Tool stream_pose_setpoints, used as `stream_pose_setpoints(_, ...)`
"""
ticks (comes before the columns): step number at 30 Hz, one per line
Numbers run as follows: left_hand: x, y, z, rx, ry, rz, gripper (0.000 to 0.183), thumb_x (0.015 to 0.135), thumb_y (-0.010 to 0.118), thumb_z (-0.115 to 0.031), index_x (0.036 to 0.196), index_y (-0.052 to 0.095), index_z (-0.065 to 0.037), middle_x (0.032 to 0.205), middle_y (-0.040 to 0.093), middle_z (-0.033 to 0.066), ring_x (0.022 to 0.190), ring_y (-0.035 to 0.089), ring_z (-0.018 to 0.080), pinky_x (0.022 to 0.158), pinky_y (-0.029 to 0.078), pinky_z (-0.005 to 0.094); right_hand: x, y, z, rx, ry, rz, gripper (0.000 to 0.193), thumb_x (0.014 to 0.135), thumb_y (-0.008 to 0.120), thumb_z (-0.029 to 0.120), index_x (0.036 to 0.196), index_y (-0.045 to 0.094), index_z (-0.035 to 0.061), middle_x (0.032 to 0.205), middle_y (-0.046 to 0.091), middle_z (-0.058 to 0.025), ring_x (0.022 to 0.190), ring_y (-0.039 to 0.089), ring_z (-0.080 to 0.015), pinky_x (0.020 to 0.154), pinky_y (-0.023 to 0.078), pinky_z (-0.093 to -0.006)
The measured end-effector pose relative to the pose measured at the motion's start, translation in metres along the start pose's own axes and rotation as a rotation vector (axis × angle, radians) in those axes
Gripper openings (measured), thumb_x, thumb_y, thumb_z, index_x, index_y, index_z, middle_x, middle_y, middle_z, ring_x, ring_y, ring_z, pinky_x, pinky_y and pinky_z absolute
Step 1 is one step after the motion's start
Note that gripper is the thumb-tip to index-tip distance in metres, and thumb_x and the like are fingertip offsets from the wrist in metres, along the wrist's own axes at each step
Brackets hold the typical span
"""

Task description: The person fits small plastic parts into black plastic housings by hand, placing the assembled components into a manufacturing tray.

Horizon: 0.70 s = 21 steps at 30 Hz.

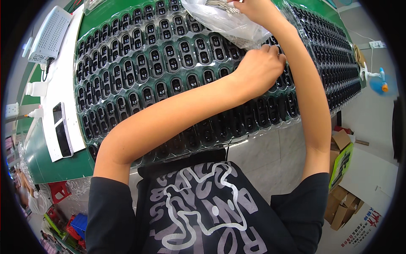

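Clear plastic trays (122,27) full of black oval parts (171,59), each with two round dark windows, cover the table. My left hand (261,72) reaches across to the right and is closed low over the tray cells, fingertips curled together; whatever they pinch is hidden. At the top edge, my right hand (256,9) is over a translucent plastic bag (220,19) of small silvery pieces (243,42). Its fingers are bent together at the bag's opening, partly cut off by the frame, and I cannot make out what they hold. The bag rests on the trays.
Another stack of filled trays (327,46) continues to the right. On the left lie a white perforated metal device (50,34), white bottles (37,89) and a dark phone-like slab (62,131). A small blue fan (382,82) and cardboard boxes (340,203) are at the right.
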State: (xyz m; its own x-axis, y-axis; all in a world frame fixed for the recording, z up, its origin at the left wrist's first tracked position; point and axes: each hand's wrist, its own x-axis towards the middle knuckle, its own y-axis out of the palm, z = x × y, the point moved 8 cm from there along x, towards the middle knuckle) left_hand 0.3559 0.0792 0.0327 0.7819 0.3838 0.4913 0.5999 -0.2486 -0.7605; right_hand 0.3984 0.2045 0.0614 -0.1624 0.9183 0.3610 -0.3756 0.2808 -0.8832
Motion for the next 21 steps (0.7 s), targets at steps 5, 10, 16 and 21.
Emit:
stream_pose_setpoints(5,0.006,0.020,-0.015,0.079,0.305,0.154,0.016,0.072,0.056,-0.010,0.084,0.060,-0.001,0.090,0.055,0.0133,0.088,0.055,0.0250,0.065,0.051,0.0362,-0.030,-0.047,0.014,0.324,0.194,-0.321,0.010,0.072,0.058,0.003,0.080,0.064,-0.0011,0.071,0.064,-0.0131,0.056,0.059,-0.0222,0.056,0.047,-0.0287)
stream_pose_setpoints(10,0.012,0.033,-0.020,0.049,0.368,0.346,0.018,0.075,0.056,-0.015,0.091,0.063,-0.010,0.088,0.053,0.0092,0.089,0.054,0.0224,0.066,0.050,0.0357,-0.083,-0.078,0.006,0.597,0.305,-0.517,0.021,0.081,0.055,0.005,0.100,0.057,-0.0030,0.077,0.062,-0.0079,0.065,0.054,-0.0110,0.063,0.043,-0.0218)
stream_pose_setpoints(16,0.024,0.044,-0.015,0.056,0.422,0.402,0.018,0.070,0.060,-0.015,0.087,0.061,-0.009,0.087,0.053,0.0079,0.087,0.055,0.0231,0.067,0.049,0.0364,-0.147,-0.089,0.020,0.719,0.262,-0.627,0.016,0.082,0.050,-0.003,0.096,0.057,-0.0035,0.079,0.061,-0.0122,0.061,0.053,-0.0125,0.060,0.045,-0.0233)
stream_pose_setpoints(21,0.022,0.038,-0.020,-0.054,0.484,0.198,0.009,0.070,0.058,-0.013,0.075,0.055,-0.007,0.085,0.055,0.0043,0.087,0.054,0.0213,0.073,0.047,0.0344,-0.184,-0.077,0.037,0.814,0.288,-0.649,0.016,0.082,0.045,-0.005,0.096,0.054,-0.0063,0.086,0.061,-0.0171,0.064,0.054,-0.0149,0.060,0.045,-0.0248)
